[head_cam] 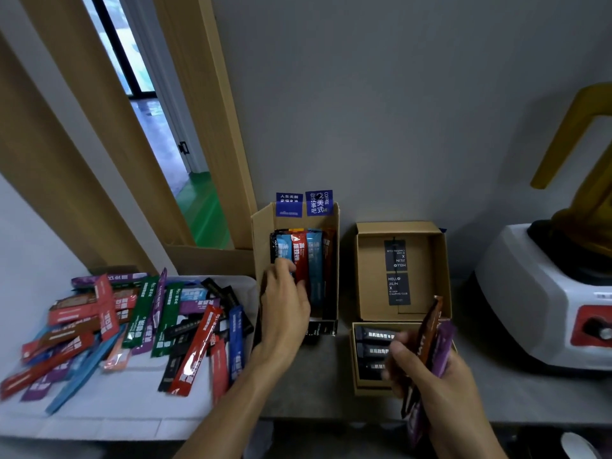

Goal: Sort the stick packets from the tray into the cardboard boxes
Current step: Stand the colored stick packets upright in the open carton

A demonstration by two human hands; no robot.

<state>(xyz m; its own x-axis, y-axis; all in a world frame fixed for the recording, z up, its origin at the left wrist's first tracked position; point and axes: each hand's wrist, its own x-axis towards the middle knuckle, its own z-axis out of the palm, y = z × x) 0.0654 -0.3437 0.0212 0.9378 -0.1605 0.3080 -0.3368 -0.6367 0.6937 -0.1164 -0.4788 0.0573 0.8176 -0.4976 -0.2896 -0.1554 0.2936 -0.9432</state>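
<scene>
A white tray (139,415) at the left holds several stick packets (139,323) in red, green, purple, blue, black and brown. An open cardboard box (261,233) stands behind centre with several packets (313,256) lined up inside. My left hand (284,309) reaches into this box, and its fingertips touch the blue and red packets. A second, flatter cardboard box (440,260) lies to the right; its front part holds black packets (372,336). My right hand (430,379) grips a brown packet (427,339) and a purple packet (442,349) over that box's front edge.
A white blender base (543,293) with a red panel and a yellow jar stands at the right. Everything rests on a grey counter (530,399) against a grey wall. A wooden door frame (185,104) rises at the left behind the tray.
</scene>
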